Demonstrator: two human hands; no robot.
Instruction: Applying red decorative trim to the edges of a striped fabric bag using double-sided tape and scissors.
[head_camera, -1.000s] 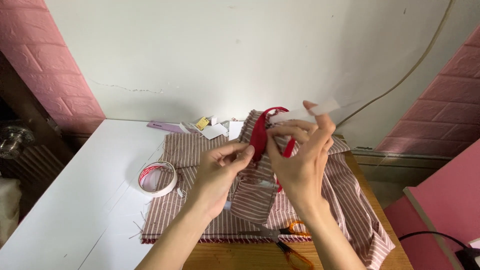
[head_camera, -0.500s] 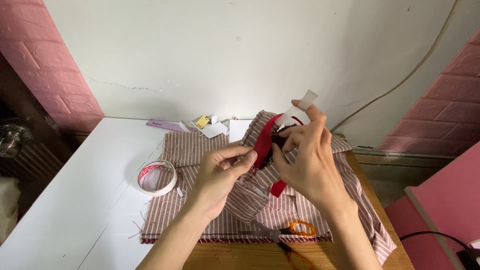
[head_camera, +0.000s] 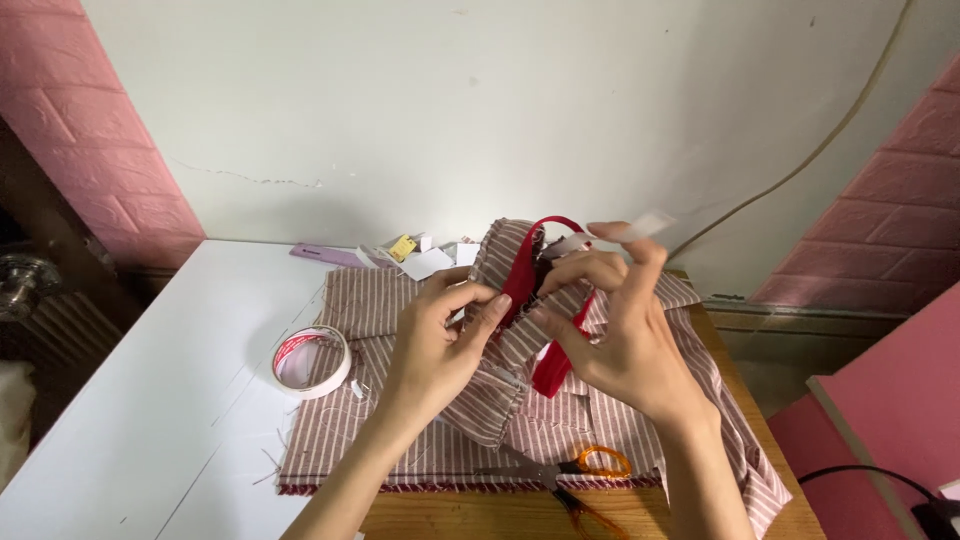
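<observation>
Above white table (head_camera: 140, 420), left hand (head_camera: 440, 345) and right hand (head_camera: 615, 335) grip striped fabric (head_camera: 505, 345) closed.

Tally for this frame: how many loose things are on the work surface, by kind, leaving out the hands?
Striped fabric: 1
Red strap: 1
Tape roll: 1
Orange-handled scissors: 1
Purple ruler-like strip: 1
Clear tape strip: 1
Heap of small scraps: 1, pieces too small to count
Total: 7

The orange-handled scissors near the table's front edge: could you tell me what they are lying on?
The scissors lie on the striped fabric, at its dark red lower hem, with the wooden table beneath. The right forearm covers part of the fabric beside them.
</observation>
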